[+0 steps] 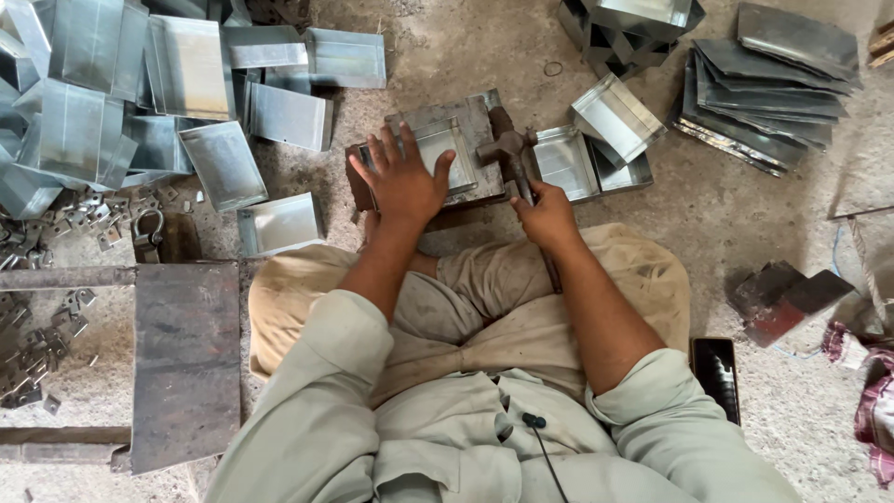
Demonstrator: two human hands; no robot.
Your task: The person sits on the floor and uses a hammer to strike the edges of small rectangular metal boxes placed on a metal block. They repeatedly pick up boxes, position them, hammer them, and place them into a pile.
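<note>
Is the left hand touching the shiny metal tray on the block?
Touching. In the head view the left hand lies flat, fingers spread, on the metal tray, pressing it onto the block; no gap shows beneath the palm.

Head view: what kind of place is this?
Probably a small sheet-metal workshop, worked on the floor. Folded sheet-metal trays lie heaped on bare concrete, flat cut sheets are stacked nearby, and the right hand holds a hammer while the left hand presses a tray on a steel block.
</note>
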